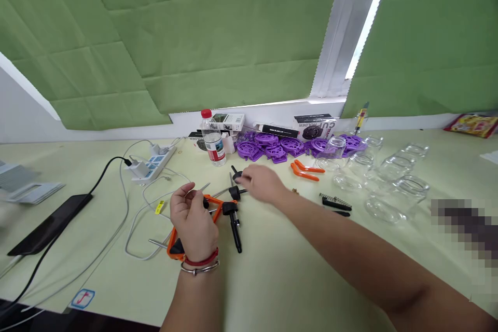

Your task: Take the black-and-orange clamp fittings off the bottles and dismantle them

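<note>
My left hand [194,223], with a red cord and a silver bangle at the wrist, is curled over an orange frame [173,244] lying on the table. Its fingertips are bent together, and what they hold, if anything, is hidden. My right hand [261,182] reaches in from the right, its fingertips pinched at a black knob with a thin stem [235,174]. Just below that lies another black knob [234,193] with a metal rod. A black-handled part with a round head [233,225] rests right of the orange frame.
Behind stand a red-capped bottle [213,140] and boxes [314,127]. Purple openwork parts [276,146], orange handles [307,170], a spring [336,201] and several clear glass jars [389,187] spread rightward. A power strip [157,163], cables and a black phone [50,224] are left.
</note>
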`<state>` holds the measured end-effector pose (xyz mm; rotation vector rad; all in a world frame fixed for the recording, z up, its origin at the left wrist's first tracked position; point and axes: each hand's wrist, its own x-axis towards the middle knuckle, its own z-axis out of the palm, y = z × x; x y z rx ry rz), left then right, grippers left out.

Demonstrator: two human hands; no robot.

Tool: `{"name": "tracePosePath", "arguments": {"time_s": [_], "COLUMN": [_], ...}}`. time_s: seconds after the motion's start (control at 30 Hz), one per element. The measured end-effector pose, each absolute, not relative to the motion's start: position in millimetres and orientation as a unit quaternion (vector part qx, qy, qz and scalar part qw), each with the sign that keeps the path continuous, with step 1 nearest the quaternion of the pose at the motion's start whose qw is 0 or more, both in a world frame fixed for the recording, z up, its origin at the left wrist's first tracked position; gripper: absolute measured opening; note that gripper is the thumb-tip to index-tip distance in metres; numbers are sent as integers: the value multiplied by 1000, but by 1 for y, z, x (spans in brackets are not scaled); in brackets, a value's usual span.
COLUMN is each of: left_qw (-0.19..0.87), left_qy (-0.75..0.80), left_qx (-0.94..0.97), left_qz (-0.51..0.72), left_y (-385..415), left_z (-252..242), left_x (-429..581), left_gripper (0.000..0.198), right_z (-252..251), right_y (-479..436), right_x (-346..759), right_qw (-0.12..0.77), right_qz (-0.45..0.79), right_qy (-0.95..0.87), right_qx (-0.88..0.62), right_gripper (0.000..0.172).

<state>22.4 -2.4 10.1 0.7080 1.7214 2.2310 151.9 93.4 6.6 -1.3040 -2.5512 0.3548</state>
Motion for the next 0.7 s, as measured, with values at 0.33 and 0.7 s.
{"name": "tracePosePath", "arguments": {"time_s": [0.33,0.7], "left_qw": [70,294], "left_qy": [579,483], "left_qx": [311,754], "left_qz": [750,335], "left_y": [3,-13], "left_z": [0,-9], "left_x": [23,66], "left_gripper": [15,88], "right_z": [-12,-16], "right_y": [14,-12], "right_x": [155,253], "right_qw": [49,256], "right_qz": [264,607], "right_qy": [-807,-600], "right_qx": [-527,-453], "right_gripper": [18,20]}}
